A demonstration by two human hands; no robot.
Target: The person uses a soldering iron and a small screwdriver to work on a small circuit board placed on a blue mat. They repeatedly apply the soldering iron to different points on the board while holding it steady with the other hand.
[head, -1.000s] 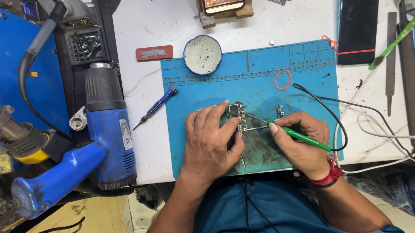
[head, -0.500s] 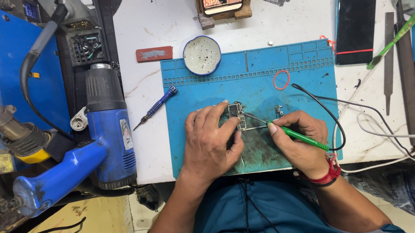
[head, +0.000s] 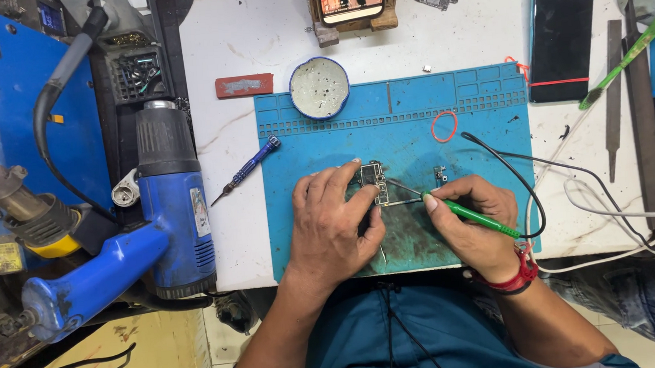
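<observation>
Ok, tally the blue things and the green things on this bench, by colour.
Blue: 4 - mat, heat gun, screwdriver, round tin
Green: 2 - soldering iron in the right hand, tool at the far right
Total: 6
The left hand steadies a circuit board.

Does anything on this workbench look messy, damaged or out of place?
The blue work mat is badly smudged with dark grime around the small circuit board, under the left hand and the right hand holding a green-handled tool. A red rubber band lies loose on the mat. Otherwise nothing looks spilled or broken.
</observation>
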